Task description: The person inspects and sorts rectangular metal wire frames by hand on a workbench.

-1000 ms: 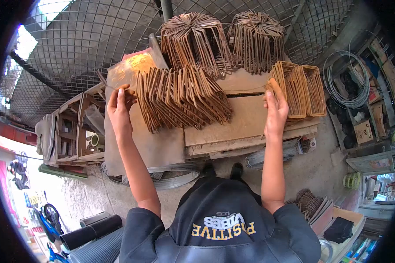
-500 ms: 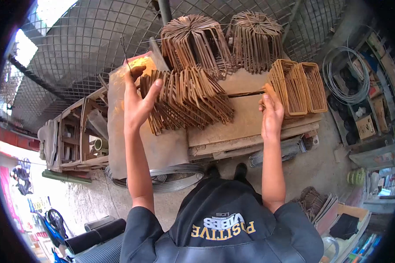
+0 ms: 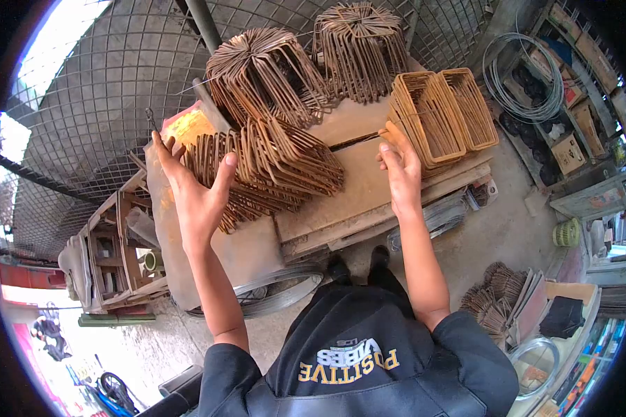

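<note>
My left hand point(image 3: 200, 194) is open, thumb and fingers spread, at the left end of a row of rusty bent-rod stirrups point(image 3: 285, 156) lying on the worktable. A short twisted wire point(image 3: 151, 119) shows just beyond its fingertips. My right hand point(image 3: 402, 170) is open too, thumb apart from a raised, rust-coloured index finger and the other fingers loosely curled. Its fingertips are right beside two sets of rectangular stirrups point(image 3: 435, 151) standing at the table's right end.
Two round stacks of bent rods, a left one point(image 3: 257, 66) and a right one point(image 3: 360, 52), stand at the back against wire mesh. The wooden worktable point(image 3: 334, 212) has a gap between its boards. Wire coils point(image 3: 275, 285) lie beneath. More wire point(image 3: 525, 76) hangs by the right shelves.
The view has turned and shifted, so the table and stacks sit further left. My left hand's fingers are stretched wider. The right hand's fingers have loosened beside the rectangular stirrups.
</note>
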`<state>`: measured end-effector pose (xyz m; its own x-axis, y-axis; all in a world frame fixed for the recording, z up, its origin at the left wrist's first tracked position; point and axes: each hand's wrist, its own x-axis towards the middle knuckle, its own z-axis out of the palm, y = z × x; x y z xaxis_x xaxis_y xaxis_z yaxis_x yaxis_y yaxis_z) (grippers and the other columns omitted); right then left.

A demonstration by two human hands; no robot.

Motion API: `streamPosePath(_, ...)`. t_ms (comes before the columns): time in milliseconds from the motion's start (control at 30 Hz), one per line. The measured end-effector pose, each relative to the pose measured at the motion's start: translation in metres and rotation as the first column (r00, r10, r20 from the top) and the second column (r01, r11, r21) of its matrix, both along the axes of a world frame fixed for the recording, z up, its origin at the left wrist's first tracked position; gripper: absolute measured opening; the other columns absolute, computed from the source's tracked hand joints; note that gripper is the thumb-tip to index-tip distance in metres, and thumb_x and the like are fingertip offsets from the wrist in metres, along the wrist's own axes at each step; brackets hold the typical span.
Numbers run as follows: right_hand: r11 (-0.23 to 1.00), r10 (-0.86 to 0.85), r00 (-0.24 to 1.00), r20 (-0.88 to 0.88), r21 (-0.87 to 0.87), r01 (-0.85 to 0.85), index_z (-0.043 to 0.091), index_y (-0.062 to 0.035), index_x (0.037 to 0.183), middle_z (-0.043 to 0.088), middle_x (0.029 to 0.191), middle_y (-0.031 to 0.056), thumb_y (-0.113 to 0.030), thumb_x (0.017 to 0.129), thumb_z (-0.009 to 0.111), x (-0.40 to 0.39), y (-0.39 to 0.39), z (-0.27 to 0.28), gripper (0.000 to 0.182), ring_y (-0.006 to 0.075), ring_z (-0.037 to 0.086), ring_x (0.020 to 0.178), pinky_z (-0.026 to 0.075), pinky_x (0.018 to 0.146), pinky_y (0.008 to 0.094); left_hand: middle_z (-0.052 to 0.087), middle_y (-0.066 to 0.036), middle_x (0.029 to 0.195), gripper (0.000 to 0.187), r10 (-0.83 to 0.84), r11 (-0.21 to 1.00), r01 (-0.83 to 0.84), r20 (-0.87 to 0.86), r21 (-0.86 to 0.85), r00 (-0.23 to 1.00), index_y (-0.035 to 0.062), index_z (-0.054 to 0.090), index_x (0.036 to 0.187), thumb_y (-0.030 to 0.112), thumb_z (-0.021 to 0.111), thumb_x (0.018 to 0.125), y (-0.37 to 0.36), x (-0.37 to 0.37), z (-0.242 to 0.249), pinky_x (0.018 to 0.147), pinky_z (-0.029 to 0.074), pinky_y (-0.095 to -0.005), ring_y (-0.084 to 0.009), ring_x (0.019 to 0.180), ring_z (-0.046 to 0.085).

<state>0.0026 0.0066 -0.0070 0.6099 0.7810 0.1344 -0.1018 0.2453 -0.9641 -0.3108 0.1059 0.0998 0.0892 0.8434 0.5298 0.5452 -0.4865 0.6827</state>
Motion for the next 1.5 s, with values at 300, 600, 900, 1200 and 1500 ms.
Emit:
streamPosePath(300,0.961,0.182,0.983,0.036,-0.216,-0.170,0.055,-0.0064,0.158,0.070,0.135,0.0049,-0.025,0.105,0.072,0.017,-0.014,0.007,0.059,0.0084,0.063,0.099,0.050,0.087,0.0255,0.029,-0.034,0.164,0.122,0.159,0.986,-0.146,-0.191,0.083,0.969,0.0071,0.013,0.171,0.050,0.088,0.086,0.001,0.018,-0.002,0.127,0.030,-0.0558,-0.0494,0.155,0.030)
streamPosePath(600,0.985,0.167,0.955,0.245,-0.088,-0.150,0.073,-0.0046,0.135,0.071,0.098,0.0013,-0.014,0.103,0.072,0.045,-0.063,0.031,0.034,0.0068,0.057,0.075,0.047,0.065,0.0238,0.037,-0.032,0.160,0.115,0.222,0.971,-0.189,-0.258,0.147,0.940,0.0091,0.019,0.170,0.051,0.087,0.086,0.004,0.020,-0.006,0.124,0.034,-0.0563,-0.0499,0.151,0.037)
streamPosePath(900,0.845,-0.254,0.648,0.718,-0.161,0.510,0.076,-0.0030,0.123,0.070,0.102,0.0087,-0.014,0.099,0.075,0.129,-0.093,0.051,0.026,0.0153,0.060,0.073,0.051,0.065,0.0298,0.039,-0.030,0.159,0.111,0.246,0.968,-0.222,-0.282,0.117,0.927,0.0097,0.023,0.169,0.051,0.086,0.087,0.004,0.021,-0.008,0.122,0.037,-0.0552,-0.0476,0.149,0.040)
streamPosePath(1200,0.980,-0.115,0.487,0.866,0.017,0.200,0.079,-0.0056,0.116,0.075,0.110,0.0117,-0.012,0.095,0.076,0.111,-0.062,0.068,0.022,0.0295,0.070,0.096,0.053,0.085,0.0402,0.041,-0.030,0.158,0.108,0.227,0.971,-0.198,-0.272,0.133,0.935,0.0101,0.025,0.169,0.050,0.085,0.088,0.007,0.017,-0.013,0.121,0.037,-0.0550,-0.0469,0.147,0.043)
streamPosePath(1500,0.975,0.124,-0.102,0.987,-0.141,-0.174,0.082,-0.0126,0.117,0.078,0.115,0.0057,-0.015,0.095,0.071,0.071,0.031,0.052,0.024,0.0263,0.065,0.121,0.032,0.115,0.0556,0.043,-0.029,0.155,0.106,0.229,0.967,-0.188,-0.271,0.169,0.935,0.0076,0.026,0.168,0.048,0.085,0.090,0.002,0.020,-0.010,0.119,0.039,-0.0527,-0.0446,0.142,0.047)
